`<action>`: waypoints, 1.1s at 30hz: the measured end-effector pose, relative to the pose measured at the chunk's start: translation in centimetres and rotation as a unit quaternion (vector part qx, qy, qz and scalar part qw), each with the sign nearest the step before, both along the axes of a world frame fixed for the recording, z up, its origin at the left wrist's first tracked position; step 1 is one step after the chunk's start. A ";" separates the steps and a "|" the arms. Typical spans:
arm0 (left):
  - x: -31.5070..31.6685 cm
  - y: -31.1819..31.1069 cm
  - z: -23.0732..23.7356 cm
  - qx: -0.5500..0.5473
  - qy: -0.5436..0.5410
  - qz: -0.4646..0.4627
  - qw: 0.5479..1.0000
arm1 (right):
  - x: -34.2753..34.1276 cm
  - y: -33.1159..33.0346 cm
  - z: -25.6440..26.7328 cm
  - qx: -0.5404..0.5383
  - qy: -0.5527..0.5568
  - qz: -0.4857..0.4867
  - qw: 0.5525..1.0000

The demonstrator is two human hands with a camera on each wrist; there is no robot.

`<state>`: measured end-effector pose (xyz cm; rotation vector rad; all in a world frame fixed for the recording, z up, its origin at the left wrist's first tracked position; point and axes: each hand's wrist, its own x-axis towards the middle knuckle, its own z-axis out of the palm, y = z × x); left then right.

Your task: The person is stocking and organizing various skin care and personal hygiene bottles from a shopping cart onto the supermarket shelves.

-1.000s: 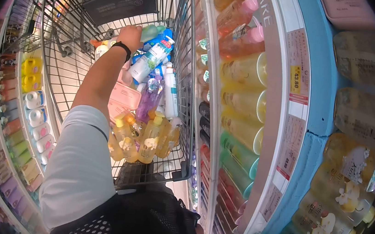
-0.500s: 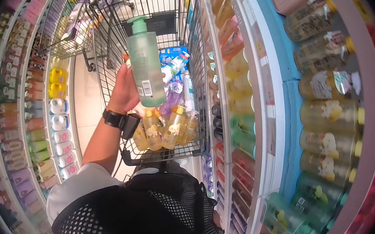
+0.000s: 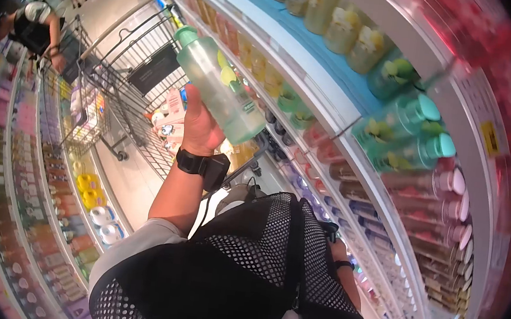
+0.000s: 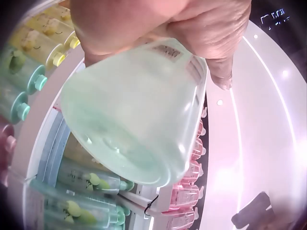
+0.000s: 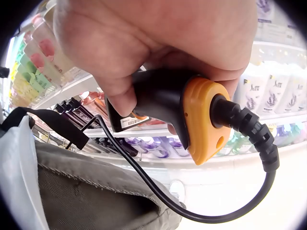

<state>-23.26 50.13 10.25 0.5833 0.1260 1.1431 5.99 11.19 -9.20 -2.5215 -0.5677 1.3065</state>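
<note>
My left hand [image 3: 201, 129] grips a pale green, translucent pump bottle [image 3: 218, 86] with a green top, tilted over the shopping cart. In the left wrist view the bottle's base [image 4: 120, 148] faces the camera, and a barcode label shows near the fingers. My right hand [image 5: 158, 36] is wrapped around a black and orange barcode scanner [image 5: 204, 122], with a black cable running from its end. In the head view, that hand [image 3: 338, 251] hangs low beside the shelves, the scanner mostly hidden. Pink packs [image 3: 173, 103] and other goods lie in the cart.
The wire shopping cart [image 3: 155, 69] stands ahead, with another cart [image 3: 77, 120] to its left. A person [image 3: 37, 24] is at the upper left. Shelves line both sides; green bottles [image 3: 395, 125] and yellowish bottles [image 3: 343, 28] fill the right ones.
My left hand lifted the green bottle out of the cart, then tilted it and turned it. The view has swung, bringing the person at the left and my right hand into sight.
</note>
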 end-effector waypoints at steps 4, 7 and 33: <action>2.3 -1.7 1.6 0.003 0.046 -0.096 0.994 | -0.2 -5.6 -2.9 -0.007 0.009 -0.023 1.000; 4.4 -2.7 2.3 0.063 0.061 -0.078 0.993 | -1.0 -8.1 -3.5 -0.009 0.004 -0.047 0.999; 13.5 -2.0 6.4 0.318 0.197 0.015 0.927 | -1.8 -13.5 -5.9 0.032 0.019 -0.169 0.985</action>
